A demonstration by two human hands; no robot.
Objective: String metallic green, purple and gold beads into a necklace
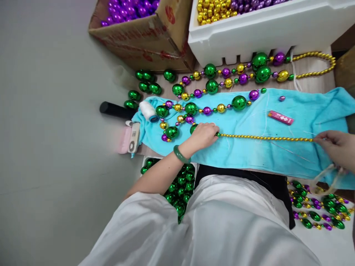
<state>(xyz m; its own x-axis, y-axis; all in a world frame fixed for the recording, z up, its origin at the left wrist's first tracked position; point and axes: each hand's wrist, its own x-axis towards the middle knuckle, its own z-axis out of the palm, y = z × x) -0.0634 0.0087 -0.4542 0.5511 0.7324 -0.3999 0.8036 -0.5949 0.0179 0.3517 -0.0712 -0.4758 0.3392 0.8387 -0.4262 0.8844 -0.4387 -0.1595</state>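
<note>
A string of small gold beads (263,138) lies stretched across a turquoise towel (305,151). My left hand (203,135), with a green bangle on the wrist, is closed on the string's left end, where it joins a chain of large green, purple and gold beads (206,110). My right hand (337,147) pinches the string's right end at the towel's right side. Thin clear thread trails from that hand.
A second bead chain (244,74) lies behind the towel. A cardboard box of purple beads (138,33) and a white foam box of gold and purple beads (263,29) stand at the back. A thread spool (148,111), a pink lighter (280,117) and loose green beads (180,188) lie nearby.
</note>
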